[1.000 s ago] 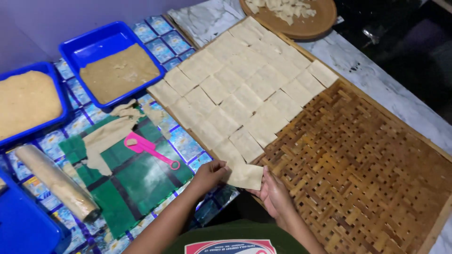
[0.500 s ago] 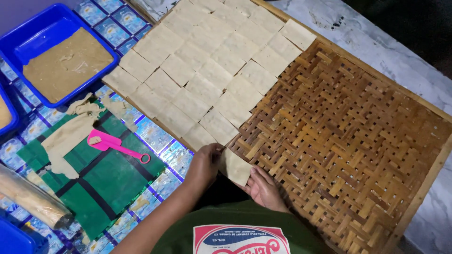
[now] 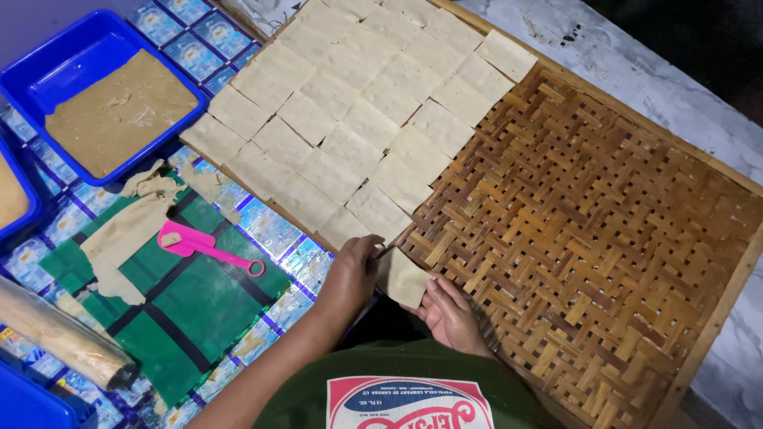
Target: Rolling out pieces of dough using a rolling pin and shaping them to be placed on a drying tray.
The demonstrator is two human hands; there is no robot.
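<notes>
Dough square [image 3: 403,277] is pinched by both hands, left hand [image 3: 350,278] and right hand [image 3: 449,314], over the woven tray [image 3: 604,230]; seemingly thin, it could tear if tugged.

Pale beige dough squares [image 3: 358,119] sit on a brown basket-weave bamboo tray [image 3: 604,238]. There's a bright blue tub [image 3: 48,63] with tan dough, a hot pink cutter [image 3: 199,245], a dark green mat [image 3: 191,310] with black stripes, and a blue-and-white patterned table cover [image 3: 270,226].
</notes>
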